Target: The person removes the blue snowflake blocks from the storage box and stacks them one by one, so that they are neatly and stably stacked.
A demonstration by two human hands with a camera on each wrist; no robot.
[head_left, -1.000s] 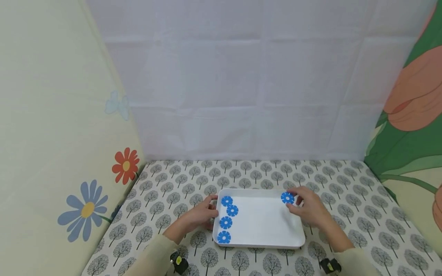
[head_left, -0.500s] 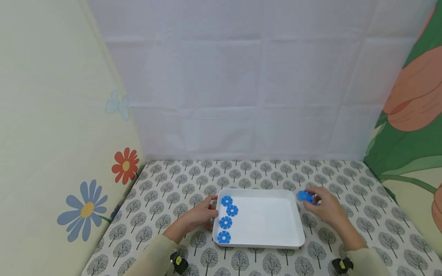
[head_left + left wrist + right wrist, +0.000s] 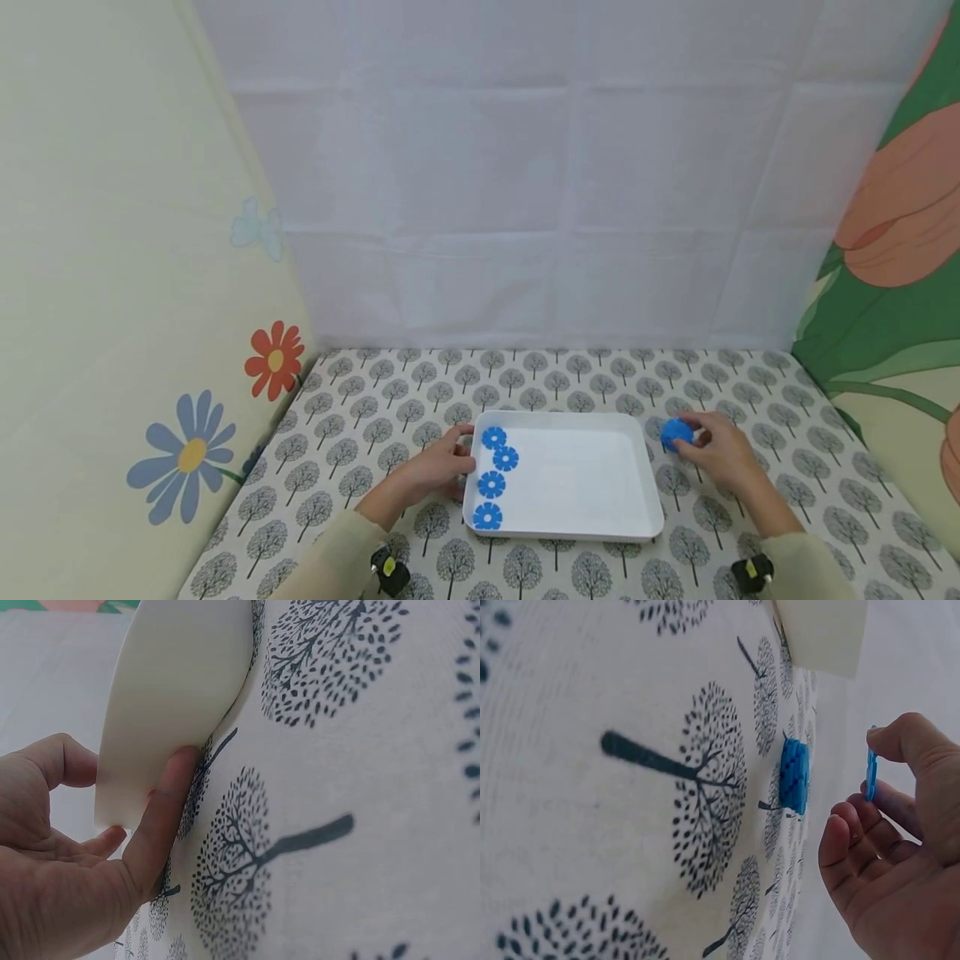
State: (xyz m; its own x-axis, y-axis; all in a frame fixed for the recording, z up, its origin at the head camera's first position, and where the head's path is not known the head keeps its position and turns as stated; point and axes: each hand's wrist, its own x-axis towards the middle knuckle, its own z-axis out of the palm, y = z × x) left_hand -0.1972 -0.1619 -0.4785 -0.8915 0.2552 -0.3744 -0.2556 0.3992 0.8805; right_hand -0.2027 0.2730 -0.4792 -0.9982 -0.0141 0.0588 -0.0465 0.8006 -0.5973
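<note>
My right hand (image 3: pixel 720 450) is to the right of the white tray (image 3: pixel 577 479), pinching a thin blue notched plastic disc (image 3: pixel 871 774) between thumb and fingertips. Just apart from that disc, a short stack of blue discs (image 3: pixel 794 777) stands on the cloth in the right wrist view. From the head, held disc and stack merge into one blue patch. My left hand (image 3: pixel 433 465) holds the tray's left side, the thumb at the rim and a finger along the outer wall (image 3: pixel 169 690). Several blue notched discs (image 3: pixel 491 484) lie flat in a column along the tray's left side.
A white cloth with a grey tree print (image 3: pixel 558 382) covers the table. White fabric (image 3: pixel 525 167) hangs behind it. Flower-printed panels stand at the left (image 3: pixel 150 275) and right (image 3: pixel 862 333).
My right hand has moved right with its blue disc, from over the tray's far right corner to above the stack beside the tray. The left hand and tray stay put.
</note>
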